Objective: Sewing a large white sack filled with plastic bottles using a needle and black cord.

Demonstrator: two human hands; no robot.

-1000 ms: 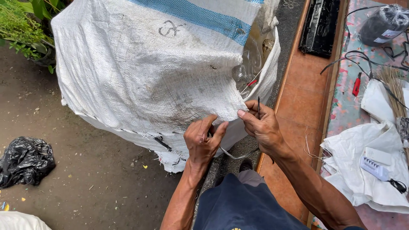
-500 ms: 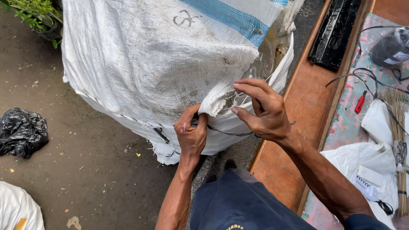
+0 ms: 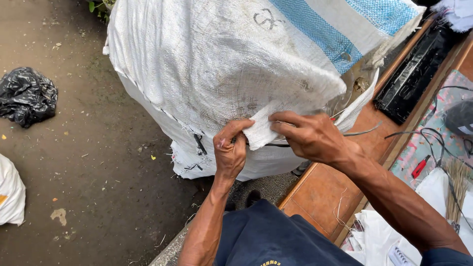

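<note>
Head view looks down past a dark blue garment (image 3: 276,236) to both hands at the folded edge of a big white woven sack (image 3: 221,64). Left hand (image 3: 229,150) is curled tight, thumb and fingers pinching the cloth flap; right hand (image 3: 308,135) pinches the same flap from the other side. Sack stands on the ground against a brown ledge (image 3: 320,189). Farther left lies a crumpled black bag (image 3: 27,96).

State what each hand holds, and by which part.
Both hands pinch the large white woven sack at its folded edge: left hand from below, right hand gripping the fold's top.
</note>
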